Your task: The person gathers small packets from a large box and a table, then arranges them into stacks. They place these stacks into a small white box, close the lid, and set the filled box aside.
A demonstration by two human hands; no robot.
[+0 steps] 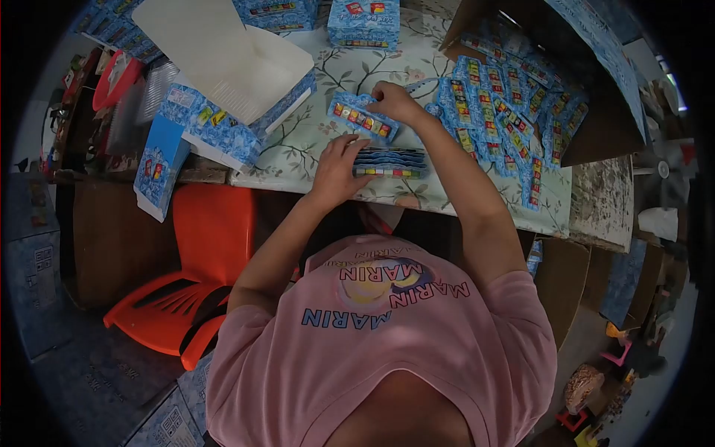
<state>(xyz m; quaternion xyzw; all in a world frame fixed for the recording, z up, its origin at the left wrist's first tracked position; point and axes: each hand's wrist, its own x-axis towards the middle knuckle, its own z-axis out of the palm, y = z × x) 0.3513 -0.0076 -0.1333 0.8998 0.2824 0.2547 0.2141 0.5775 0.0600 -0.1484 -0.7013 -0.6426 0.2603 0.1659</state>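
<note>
My right hand [396, 104] pinches the upper edge of a flat blue packet [356, 113] with a row of small coloured pieces across it. Just below that packet, a small stack of like blue packets [398, 158] lies on the flowered tablecloth [298, 158]. My left hand [339, 170] grips the left end of this stack, its thumb along the near side and its fingers along the far side. The raised packet partly overlaps the space above the stack, close to my left fingertips.
Many loose blue packets [480, 104] spill from an open cardboard box [607, 112] at the right. A blue carton [363, 26] stands at the back. Open blue display boxes [216, 138] and white card [216, 56] lie at the left. An orange chair [212, 231] stands below them.
</note>
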